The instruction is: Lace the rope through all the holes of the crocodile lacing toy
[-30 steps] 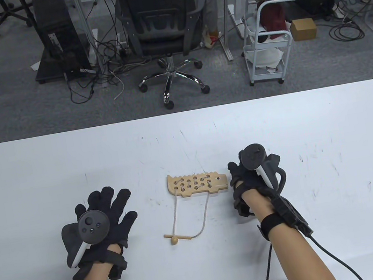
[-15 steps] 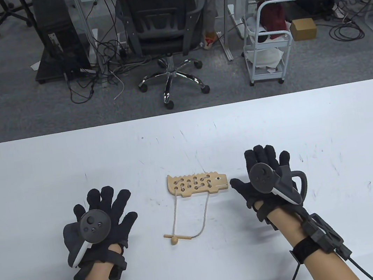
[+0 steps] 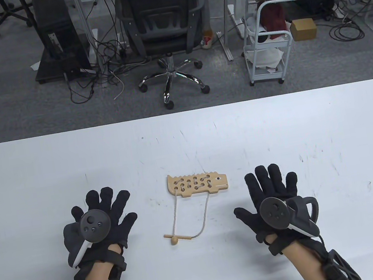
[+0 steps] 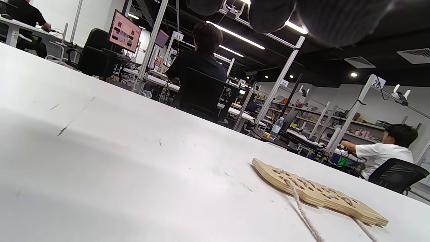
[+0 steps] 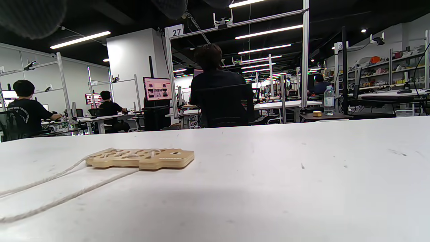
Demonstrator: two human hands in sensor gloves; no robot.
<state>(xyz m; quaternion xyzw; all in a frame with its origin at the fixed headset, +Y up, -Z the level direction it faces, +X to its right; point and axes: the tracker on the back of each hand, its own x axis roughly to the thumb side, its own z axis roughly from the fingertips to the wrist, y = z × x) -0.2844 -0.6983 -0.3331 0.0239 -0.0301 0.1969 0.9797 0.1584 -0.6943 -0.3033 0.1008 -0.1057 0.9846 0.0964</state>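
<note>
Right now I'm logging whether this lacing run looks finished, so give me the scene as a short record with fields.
toy: wooden crocodile flat on the table, snout toward the right hand
rope: rope laced through the holes, two strands trailing toward the person
needle: wooden needle lying on the table at the rope's end
left hand: left hand flat, fingers spread, left of the toy, touching nothing else
right hand: right hand flat, fingers spread, right of the toy, clear of it

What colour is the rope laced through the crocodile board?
Pale beige, a natural twisted cord, close to the light wood of the crocodile board. The table view shows it best.
</note>
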